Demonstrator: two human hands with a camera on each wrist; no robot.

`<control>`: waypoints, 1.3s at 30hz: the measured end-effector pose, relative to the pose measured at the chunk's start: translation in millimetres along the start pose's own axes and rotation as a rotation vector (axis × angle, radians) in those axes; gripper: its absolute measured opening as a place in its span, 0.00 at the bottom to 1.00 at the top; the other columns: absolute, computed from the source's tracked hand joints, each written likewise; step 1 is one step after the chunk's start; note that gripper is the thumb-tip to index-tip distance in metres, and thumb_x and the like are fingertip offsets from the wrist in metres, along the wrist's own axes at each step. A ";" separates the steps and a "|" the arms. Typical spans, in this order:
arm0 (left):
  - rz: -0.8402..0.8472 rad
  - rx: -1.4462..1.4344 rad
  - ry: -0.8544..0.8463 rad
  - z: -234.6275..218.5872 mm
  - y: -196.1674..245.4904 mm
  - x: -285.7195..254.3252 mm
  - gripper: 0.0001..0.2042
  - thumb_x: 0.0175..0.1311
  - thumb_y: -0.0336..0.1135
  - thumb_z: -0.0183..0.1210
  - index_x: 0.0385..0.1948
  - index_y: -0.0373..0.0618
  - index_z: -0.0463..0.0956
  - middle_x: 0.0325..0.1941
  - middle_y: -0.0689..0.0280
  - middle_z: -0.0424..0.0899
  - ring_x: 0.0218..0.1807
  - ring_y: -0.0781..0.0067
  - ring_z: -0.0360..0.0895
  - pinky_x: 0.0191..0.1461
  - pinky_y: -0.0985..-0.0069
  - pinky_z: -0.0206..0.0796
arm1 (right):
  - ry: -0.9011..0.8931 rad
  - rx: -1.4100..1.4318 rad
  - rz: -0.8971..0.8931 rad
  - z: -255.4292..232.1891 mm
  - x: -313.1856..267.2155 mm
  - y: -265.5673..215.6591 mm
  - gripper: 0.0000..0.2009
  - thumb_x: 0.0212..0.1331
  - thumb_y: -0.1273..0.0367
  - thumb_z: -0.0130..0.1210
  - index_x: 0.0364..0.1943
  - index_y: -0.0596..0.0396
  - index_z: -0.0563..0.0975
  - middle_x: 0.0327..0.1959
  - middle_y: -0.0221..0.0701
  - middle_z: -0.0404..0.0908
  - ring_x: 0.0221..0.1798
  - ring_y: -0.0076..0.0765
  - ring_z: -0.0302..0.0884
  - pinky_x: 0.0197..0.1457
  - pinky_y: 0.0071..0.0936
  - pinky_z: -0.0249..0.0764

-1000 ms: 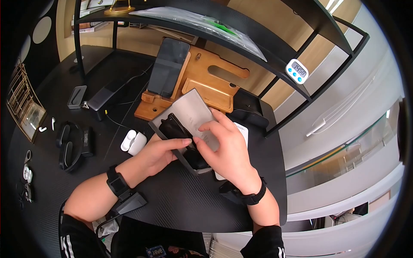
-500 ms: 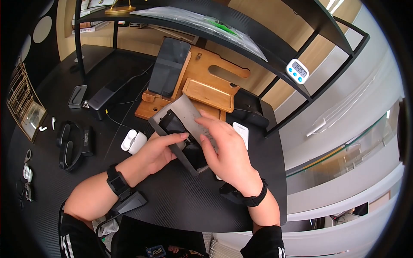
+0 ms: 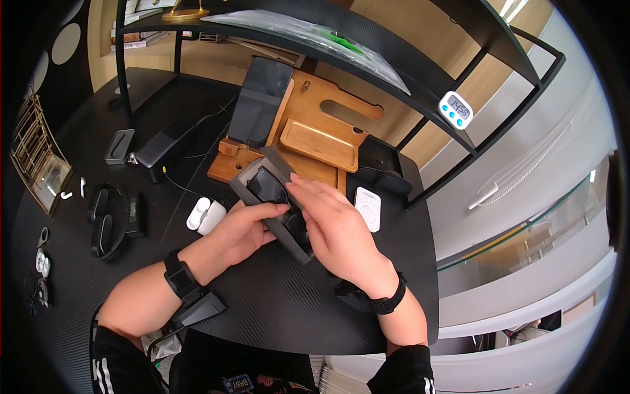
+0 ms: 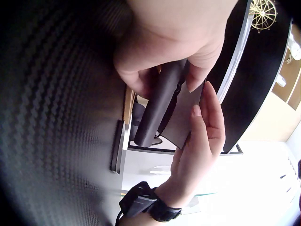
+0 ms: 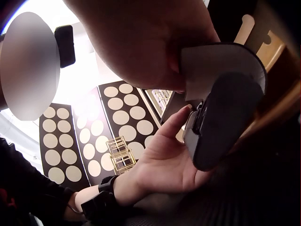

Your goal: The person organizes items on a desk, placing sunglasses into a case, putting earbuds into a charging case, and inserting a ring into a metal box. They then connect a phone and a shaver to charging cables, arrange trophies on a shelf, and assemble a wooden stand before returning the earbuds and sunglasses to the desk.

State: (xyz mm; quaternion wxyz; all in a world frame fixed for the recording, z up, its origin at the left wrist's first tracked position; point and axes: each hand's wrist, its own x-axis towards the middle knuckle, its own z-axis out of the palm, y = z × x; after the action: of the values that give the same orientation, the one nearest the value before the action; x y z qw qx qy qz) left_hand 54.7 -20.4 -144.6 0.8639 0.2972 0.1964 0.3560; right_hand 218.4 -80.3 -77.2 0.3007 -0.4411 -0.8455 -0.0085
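My left hand [image 3: 244,228] grips a dark grey glasses case [image 3: 293,249], its thumb over the near rim and its fingers beneath. Black sunglasses [image 3: 268,186] lie folded inside, partly hidden by my thumb and my other hand. The lid [image 3: 278,162] stands partly raised on the far side. My right hand [image 3: 341,230] lies along the lid with fingers fairly straight and together, pressing it toward the case. In the left wrist view, the case [image 4: 157,110] appears edge-on in the left hand's grasp, with the right fingers [image 4: 214,110] against the lid.
Behind the case stands a wooden dock [image 3: 318,146] holding a phone [image 3: 260,102]. A white earbud case [image 3: 205,215] sits left of my hands, and a white magnetic power bank [image 3: 369,210] lies to the right. A black headset-like band [image 3: 102,223] and power bank [image 3: 164,146] are farther left.
The lid has swung inward over the sunglasses. My right fingers have moved from the lid's inner face to straighten along it, while the left hand keeps its grip. More of the white power bank shows.
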 end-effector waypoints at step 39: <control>-0.049 -0.016 -0.078 -16.1 -3.6 6.2 0.08 0.57 0.29 0.52 0.39 0.47 0.73 0.40 0.68 0.78 0.43 0.75 0.76 0.50 0.72 0.68 | -0.135 -0.053 -0.042 12.7 -1.6 -2.4 0.22 0.45 0.79 0.56 0.50 0.59 0.73 0.55 0.38 0.73 0.59 0.50 0.67 0.59 0.36 0.67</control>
State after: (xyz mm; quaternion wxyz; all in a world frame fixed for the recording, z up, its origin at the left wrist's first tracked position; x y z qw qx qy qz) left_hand 51.9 -12.0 -159.7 0.8818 0.2989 0.1669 0.3244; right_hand 210.9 -79.4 -87.9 0.2308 -0.4308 -0.8724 -0.0073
